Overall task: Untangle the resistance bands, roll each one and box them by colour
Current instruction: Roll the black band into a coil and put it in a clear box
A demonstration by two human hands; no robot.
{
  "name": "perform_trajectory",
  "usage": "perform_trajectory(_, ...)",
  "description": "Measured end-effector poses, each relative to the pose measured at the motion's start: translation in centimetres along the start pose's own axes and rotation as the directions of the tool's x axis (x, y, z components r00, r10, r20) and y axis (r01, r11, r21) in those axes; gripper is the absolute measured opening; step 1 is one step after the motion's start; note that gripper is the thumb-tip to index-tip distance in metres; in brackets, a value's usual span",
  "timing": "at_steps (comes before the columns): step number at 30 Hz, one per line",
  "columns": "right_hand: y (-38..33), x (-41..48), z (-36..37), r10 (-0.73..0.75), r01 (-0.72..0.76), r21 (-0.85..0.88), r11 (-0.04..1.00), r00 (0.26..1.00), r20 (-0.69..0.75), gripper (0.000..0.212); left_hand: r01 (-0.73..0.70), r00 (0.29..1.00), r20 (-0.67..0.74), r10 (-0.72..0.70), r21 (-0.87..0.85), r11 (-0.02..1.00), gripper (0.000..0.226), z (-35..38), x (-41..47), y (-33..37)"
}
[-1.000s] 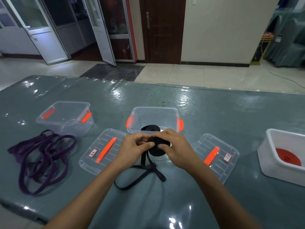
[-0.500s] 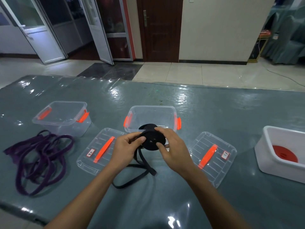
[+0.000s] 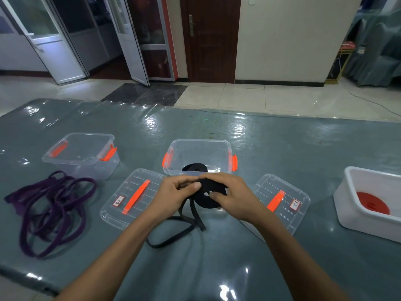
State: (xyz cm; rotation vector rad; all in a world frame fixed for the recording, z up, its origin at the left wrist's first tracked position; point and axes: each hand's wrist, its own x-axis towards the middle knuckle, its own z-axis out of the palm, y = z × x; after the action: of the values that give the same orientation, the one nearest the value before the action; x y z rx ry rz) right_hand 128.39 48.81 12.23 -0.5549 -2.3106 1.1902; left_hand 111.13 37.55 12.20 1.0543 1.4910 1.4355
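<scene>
Our left hand [image 3: 175,195] and right hand [image 3: 235,197] both gripped the half-rolled black band [image 3: 213,189], just near of the middle box [image 3: 199,141]. Its loose tail [image 3: 198,218] trailed near-left, closer to our left hand.

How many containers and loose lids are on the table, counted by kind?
Clear boxes: 2, left and centre
White tub: 1
Loose clear lids: 2, left and right
Total: 5

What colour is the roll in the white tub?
The roll is red; the head view shows it best.
</scene>
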Motion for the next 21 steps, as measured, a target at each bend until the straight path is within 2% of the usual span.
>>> perform_trajectory(3,0.2,-0.2,0.2,0.069,-0.057,0.145,0.988,0.994,-0.08,0.054,0.001,0.998,-0.069,-0.006,-0.078,0.997,0.019,0.0,-0.1,-0.2)
perform_trajectory(6,-0.2,-0.3,0.7,0.072,-0.042,0.236,0.971,0.99,-0.119,0.056,-0.009,0.996,-0.085,-0.002,-0.132,0.991,0.023,-0.2,-0.2,-0.5)
perform_trajectory(12,-0.5,0.0,0.7,0.082,-0.037,0.263,0.964,0.983,-0.163,0.059,-0.027,0.999,-0.033,0.02,-0.202,0.979,0.031,-0.8,-0.4,-0.4)
perform_trajectory(17,-0.7,-0.1,0.3,0.07,-0.038,0.198,0.979,0.985,-0.157,0.063,-0.128,0.991,0.041,0.126,0.053,0.99,0.029,-1.6,-0.6,0.5)
perform_trajectory(21,-1.0,-0.1,0.0,0.076,-0.045,0.199,0.979,0.986,-0.151,0.062,-0.146,0.989,0.055,0.138,0.168,0.975,0.027,-1.9,-0.2,1.0)
